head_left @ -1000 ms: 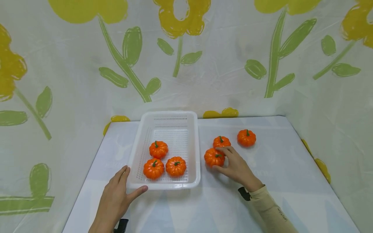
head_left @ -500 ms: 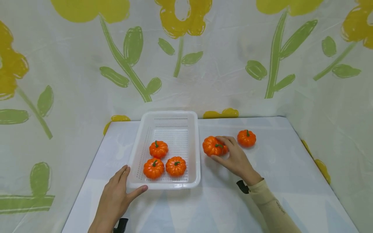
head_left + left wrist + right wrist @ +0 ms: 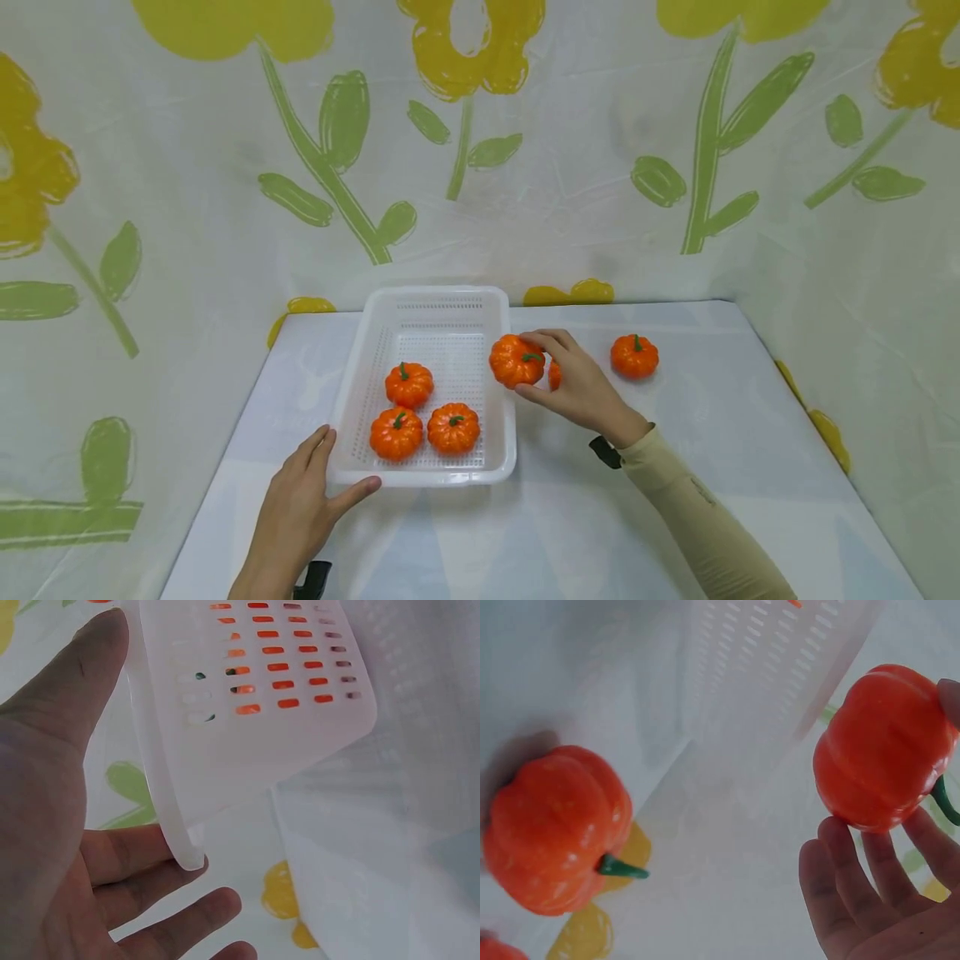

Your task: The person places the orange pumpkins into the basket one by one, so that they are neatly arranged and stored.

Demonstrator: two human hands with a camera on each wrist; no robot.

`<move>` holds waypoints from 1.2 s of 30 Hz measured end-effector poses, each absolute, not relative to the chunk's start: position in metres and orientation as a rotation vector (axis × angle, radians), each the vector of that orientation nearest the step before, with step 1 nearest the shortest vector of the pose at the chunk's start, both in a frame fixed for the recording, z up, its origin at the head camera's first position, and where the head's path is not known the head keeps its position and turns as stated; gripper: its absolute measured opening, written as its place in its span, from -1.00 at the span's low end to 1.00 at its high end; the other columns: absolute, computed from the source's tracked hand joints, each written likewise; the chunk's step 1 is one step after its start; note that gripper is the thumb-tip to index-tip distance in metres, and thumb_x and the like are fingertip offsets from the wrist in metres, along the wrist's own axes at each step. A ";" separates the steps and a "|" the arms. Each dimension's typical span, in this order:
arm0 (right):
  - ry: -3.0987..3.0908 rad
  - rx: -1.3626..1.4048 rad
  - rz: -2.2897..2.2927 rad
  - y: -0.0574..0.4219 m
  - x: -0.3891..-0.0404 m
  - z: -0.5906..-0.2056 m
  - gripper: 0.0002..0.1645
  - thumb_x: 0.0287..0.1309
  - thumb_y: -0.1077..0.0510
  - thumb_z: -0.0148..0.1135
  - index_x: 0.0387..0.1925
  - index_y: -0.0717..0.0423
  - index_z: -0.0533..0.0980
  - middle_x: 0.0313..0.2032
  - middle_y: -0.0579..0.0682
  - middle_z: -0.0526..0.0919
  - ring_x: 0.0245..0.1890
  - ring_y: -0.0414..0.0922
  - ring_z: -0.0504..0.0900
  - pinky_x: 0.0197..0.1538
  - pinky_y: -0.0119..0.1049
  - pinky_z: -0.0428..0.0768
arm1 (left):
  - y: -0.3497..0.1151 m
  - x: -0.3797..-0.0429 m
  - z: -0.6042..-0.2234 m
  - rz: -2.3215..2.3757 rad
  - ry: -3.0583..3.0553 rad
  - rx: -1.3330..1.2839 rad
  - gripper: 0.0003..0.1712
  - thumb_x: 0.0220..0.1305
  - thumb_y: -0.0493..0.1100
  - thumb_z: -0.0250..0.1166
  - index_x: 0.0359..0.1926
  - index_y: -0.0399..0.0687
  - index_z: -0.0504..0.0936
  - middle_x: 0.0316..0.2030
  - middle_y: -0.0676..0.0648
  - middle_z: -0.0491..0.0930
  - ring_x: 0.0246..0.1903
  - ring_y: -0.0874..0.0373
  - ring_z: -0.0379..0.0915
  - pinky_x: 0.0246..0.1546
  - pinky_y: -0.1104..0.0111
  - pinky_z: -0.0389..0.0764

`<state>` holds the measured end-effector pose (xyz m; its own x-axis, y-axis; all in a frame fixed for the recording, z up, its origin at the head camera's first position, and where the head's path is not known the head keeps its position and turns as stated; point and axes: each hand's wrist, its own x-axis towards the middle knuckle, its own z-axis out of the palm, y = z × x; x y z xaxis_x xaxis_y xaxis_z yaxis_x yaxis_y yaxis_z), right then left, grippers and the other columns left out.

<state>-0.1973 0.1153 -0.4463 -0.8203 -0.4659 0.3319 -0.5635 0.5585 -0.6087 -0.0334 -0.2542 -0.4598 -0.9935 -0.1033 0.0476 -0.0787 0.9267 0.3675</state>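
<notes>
My right hand (image 3: 581,392) holds a small orange toy pumpkin (image 3: 513,363) with a green stem, fingers and thumb at its sides. In the head view this pumpkin overlaps the right rim of a white perforated plastic basket (image 3: 435,479); the right wrist view shows the held pumpkin (image 3: 885,750) raised above the table. Three similar pumpkins (image 3: 396,434) sit in the basket's near part. At the basket's near left corner my left hand (image 3: 292,500) rests against the rim, its thumb on the front edge and its fingers extended along the left side.
Partly hidden behind my right hand, another pumpkin (image 3: 555,375) lies on the table right of the basket. One more pumpkin (image 3: 634,357) is farther right. A flower-printed cloth (image 3: 570,167) surrounds the pale table (image 3: 600,533) at the back and sides.
My right hand has lifted the pumpkin off the table and carried it up and left to the basket's right rim. The left hand and the basket stay in place.
</notes>
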 end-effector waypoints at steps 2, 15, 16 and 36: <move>-2.660 0.912 1.092 0.110 -0.200 -0.445 -0.13 0.09 -0.20 0.51 0.39 -0.13 0.39 0.29 -0.11 0.40 0.18 -0.12 0.51 0.20 -0.06 0.62 | -0.254 -0.033 -0.460 -0.577 -3.022 0.148 0.40 -0.03 0.67 0.22 0.47 -0.38 0.24 0.42 -0.42 0.22 0.28 -0.44 0.25 0.24 -0.31 0.35; -2.745 1.076 0.890 0.078 -0.226 -0.429 -0.14 0.12 -0.08 0.52 0.40 -0.02 0.37 0.32 0.03 0.40 0.19 -0.03 0.54 0.21 -0.08 0.61 | -0.254 -0.032 -0.461 -0.577 -3.018 0.145 0.42 -0.04 0.68 0.21 0.47 -0.38 0.24 0.42 -0.41 0.22 0.30 -0.42 0.24 0.25 -0.31 0.34; -2.758 1.077 0.879 0.075 -0.228 -0.428 -0.14 0.12 -0.09 0.52 0.40 -0.02 0.37 0.32 0.03 0.40 0.19 -0.03 0.54 0.22 -0.08 0.61 | -0.254 -0.032 -0.461 -0.578 -3.017 0.145 0.41 -0.04 0.68 0.22 0.47 -0.38 0.24 0.42 -0.41 0.22 0.29 -0.43 0.24 0.25 -0.31 0.34; -2.952 1.147 0.495 0.027 -0.252 -0.450 -0.19 0.13 -0.15 0.48 0.37 -0.06 0.42 0.27 0.03 0.48 0.24 0.00 0.48 0.48 0.09 0.25 | -0.254 -0.033 -0.462 -0.565 -3.019 0.146 0.42 -0.05 0.69 0.21 0.48 -0.37 0.25 0.42 -0.42 0.23 0.29 -0.44 0.25 0.23 -0.32 0.36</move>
<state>-0.2518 0.0267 -0.4505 -0.7421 -0.6683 0.0520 -0.6487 0.6964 -0.3068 -0.0327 -0.2535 -0.4617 -0.9933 -0.1052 0.0479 -0.0807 0.9280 0.3638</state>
